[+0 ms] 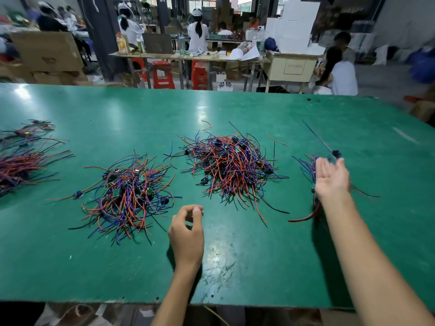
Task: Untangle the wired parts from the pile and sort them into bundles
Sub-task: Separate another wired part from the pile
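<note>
Two tangled piles of red, blue and black wired parts lie on the green table: a big pile at the centre and a smaller pile to its left. My left hand hovers between them near the front with loosely curled fingers and holds nothing. My right hand is stretched out to the right, palm up, fingers straight. It is over a small bundle of blue and red wires. Just past its fingertips is a blurred blue part with a long thin black wire; I cannot tell if it touches the hand.
Sorted bundles of wires lie at the table's far left edge, with a smaller bundle behind them. A loose red wire lies behind the big pile. Beyond the table are people at workbenches, red stools and cardboard boxes.
</note>
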Available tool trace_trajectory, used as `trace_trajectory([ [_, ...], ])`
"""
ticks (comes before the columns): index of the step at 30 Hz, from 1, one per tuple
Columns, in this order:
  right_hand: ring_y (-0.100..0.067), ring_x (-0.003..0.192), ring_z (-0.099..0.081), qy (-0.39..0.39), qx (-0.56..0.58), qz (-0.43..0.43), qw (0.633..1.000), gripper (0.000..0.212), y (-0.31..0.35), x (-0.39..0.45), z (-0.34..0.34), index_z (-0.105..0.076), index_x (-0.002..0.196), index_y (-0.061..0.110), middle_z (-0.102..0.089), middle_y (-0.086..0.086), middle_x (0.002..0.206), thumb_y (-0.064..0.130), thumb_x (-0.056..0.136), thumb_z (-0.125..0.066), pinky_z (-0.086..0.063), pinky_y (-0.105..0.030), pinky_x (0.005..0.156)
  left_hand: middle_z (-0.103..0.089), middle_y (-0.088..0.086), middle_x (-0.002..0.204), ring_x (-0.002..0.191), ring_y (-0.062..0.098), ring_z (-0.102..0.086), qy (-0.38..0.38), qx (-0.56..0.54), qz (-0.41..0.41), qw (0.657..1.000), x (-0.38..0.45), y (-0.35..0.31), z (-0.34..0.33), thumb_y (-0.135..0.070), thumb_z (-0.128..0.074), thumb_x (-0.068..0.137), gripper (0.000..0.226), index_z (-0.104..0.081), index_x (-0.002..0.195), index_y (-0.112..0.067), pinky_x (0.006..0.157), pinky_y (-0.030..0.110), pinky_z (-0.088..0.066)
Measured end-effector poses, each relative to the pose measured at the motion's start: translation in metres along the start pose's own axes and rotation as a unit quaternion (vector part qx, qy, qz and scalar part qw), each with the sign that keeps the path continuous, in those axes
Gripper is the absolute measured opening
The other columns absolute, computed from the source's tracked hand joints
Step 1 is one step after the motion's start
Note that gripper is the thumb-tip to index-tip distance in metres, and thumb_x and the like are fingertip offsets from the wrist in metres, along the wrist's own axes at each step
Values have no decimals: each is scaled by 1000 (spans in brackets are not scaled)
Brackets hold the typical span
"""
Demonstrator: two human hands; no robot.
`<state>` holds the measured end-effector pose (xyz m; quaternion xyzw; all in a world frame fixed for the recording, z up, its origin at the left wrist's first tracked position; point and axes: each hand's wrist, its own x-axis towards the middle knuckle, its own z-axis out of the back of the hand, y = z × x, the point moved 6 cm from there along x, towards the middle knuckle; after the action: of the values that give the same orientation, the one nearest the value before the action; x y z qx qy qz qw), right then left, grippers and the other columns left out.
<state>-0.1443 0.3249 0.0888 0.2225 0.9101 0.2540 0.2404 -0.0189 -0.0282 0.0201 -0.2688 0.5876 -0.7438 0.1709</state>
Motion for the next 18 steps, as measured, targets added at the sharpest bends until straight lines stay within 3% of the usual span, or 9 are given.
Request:
trace_trajectory([
  [1, -32, 130, -57, 8, -37, -18, 999, 42, -9, 2, 5, -42, 140, -7, -54, -28, 139, 19, 108, -48, -51, -25, 100, -70, -12, 87, 88, 13, -64, 1, 3, 1, 1000, 0, 0, 0, -26, -58, 99, 19, -69, 85, -34, 77, 48, -56],
  [3, -30, 111, -69, 32, -147, -45, 988, 34, -33, -1, 16, -48, 133, -6, -65, -25, 119, 10, 104, -53, -59, -22, 82, -71, -11, 88, 88, 12, -64, 0, 4, 7, 1000, 2, 1, 1, -24, -59, 98, 20, -69, 84, -34, 78, 49, -56],
  [5, -20, 82, -73, 79, -361, 1, 929, 27, -53, -4, 17, -60, 125, 0, -71, -20, 110, 4, 99, -60, -61, -24, 69, -71, -11, 88, 86, 12, -64, 3, 4, 10, 1000, 4, 1, -1, -23, -59, 97, 20, -69, 83, -33, 78, 48, -56],
  [7, -14, 81, -70, 144, -601, 128, 776, 34, -65, -3, 5, -62, 128, 11, -66, -10, 126, -1, 97, -58, -61, -32, 80, -71, -10, 87, 84, 11, -64, 9, 4, 17, 1000, 4, 0, -3, -23, -60, 96, 19, -70, 82, -31, 77, 47, -57],
  [9, -19, 105, -63, 227, -729, 179, 620, 44, -85, -4, -7, -56, 139, 13, -54, -9, 140, -1, 97, -56, -52, -42, 100, -71, -10, 85, 83, 11, -64, 16, 1, 25, 1000, 4, 1, -3, -21, -61, 96, 19, -70, 81, -29, 77, 47, -58],
  [11, -27, 123, -53, 258, -781, 171, 543, 39, -102, -2, -7, -59, 138, 14, -51, -14, 136, 13, 99, -60, -40, -45, 110, -71, -11, 82, 82, 10, -65, 23, 1, 29, 999, 5, 3, -3, -19, -61, 95, 20, -71, 80, -28, 76, 46, -57],
  [13, -30, 117, -55, 240, -783, 188, 542, 29, -106, -1, -4, -64, 126, 14, -53, -11, 122, 23, 99, -64, -43, -40, 100, -71, -12, 80, 80, 9, -65, 29, 10, 26, 999, 5, 4, -3, -19, -62, 95, 20, -71, 79, -28, 76, 43, -57],
  [15, -29, 107, -58, 220, -764, 220, 565, 21, -107, -3, -2, -62, 116, 12, -61, -10, 115, 20, 98, -65, -45, -38, 90, -71, -11, 79, 79, 9, -65, 33, 17, 22, 999, 4, 2, -4, -20, -62, 95, 20, -71, 79, -28, 74, 39, -56],
  [18, -30, 102, -63, 201, -759, 214, 581, 28, -107, -8, 6, -60, 125, 9, -69, -14, 108, 17, 99, -64, -50, -39, 89, -70, -11, 74, 71, 5, -62, 41, 21, 10, 999, 3, 1, -5, -21, -63, 95, 20, -70, 77, -29, 66, 33, -52],
])
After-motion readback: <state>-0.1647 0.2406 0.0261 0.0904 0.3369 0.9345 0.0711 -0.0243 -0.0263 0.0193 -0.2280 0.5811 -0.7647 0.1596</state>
